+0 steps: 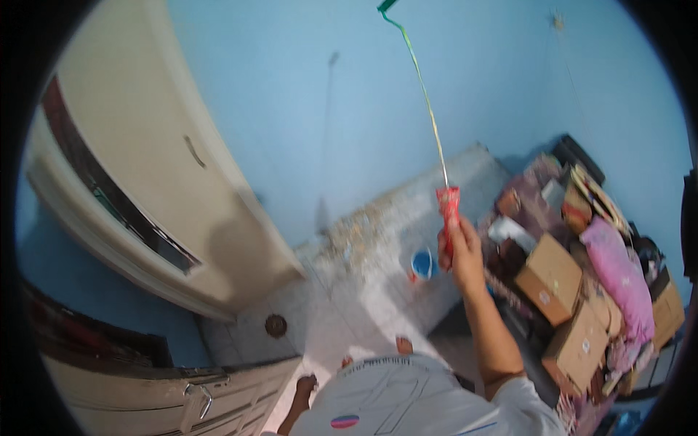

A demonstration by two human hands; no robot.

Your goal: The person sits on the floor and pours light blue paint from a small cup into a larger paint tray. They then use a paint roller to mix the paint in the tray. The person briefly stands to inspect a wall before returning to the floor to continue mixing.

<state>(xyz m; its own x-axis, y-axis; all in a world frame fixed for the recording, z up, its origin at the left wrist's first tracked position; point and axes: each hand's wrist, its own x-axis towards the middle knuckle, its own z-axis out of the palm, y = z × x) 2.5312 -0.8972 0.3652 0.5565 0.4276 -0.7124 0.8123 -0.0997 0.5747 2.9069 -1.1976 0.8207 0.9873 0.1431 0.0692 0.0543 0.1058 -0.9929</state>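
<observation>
A long-handled paint roller [430, 109] is raised in front of me, its red grip wrapped by my closed right hand [464, 251]. The thin metal rod runs up to the blue wall [269, 94], and its green roller end is cut off by the top edge of the view. Low by my side hangs my left hand [306, 384], small and dark in the picture; its fingers are too unclear to read. Below the roller grip, a small bucket [422, 264] with blue inside stands on the floor.
Cardboard boxes [550, 280], a pink pillow [618, 276] and other belongings are piled at the right. A cream door [145, 131] rises at the left, and another door with a metal handle [198, 400] is at the lower left. A round drain [275, 326] sits in the tiled floor.
</observation>
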